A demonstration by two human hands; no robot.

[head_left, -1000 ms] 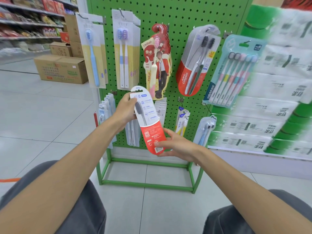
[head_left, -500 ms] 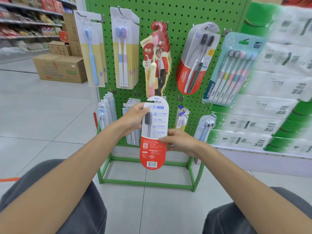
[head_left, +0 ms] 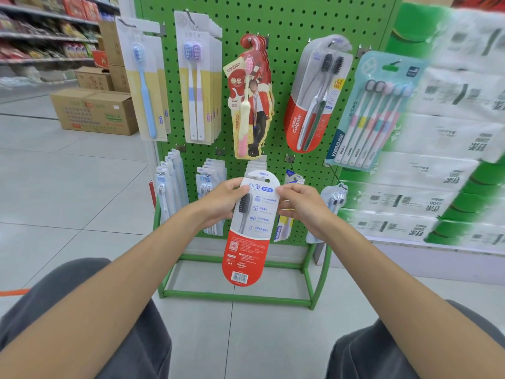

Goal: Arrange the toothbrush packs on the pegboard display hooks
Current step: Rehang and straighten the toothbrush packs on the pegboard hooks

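Observation:
A white and red toothbrush pack (head_left: 250, 236) hangs upright, its back side towards me, in front of the lower middle of the green pegboard (head_left: 284, 20). My left hand (head_left: 221, 203) grips its upper left edge and my right hand (head_left: 300, 206) pinches its upper right edge. The pack's top sits just below the lower-row hook with white packs (head_left: 257, 164). Whether the pack is on a hook cannot be seen. Other toothbrush packs hang above: a blue one (head_left: 144, 86), a twin pack (head_left: 196, 83), a red shaped pack (head_left: 250, 99), a red Colgate pack (head_left: 317, 97) and a multi-brush pack (head_left: 369, 113).
Lower hooks hold more packs at the left (head_left: 166, 192), behind my left hand (head_left: 210, 176) and at the right (head_left: 334, 198). Stacked tissue packs (head_left: 442, 132) fill the shelving to the right. Cardboard boxes (head_left: 95, 110) stand on the tiled floor at the left. My knees are at the bottom of the view.
The pack went from tilted to upright and rose towards the lower-row hook. My right hand moved from the pack's lower part up to its top right edge.

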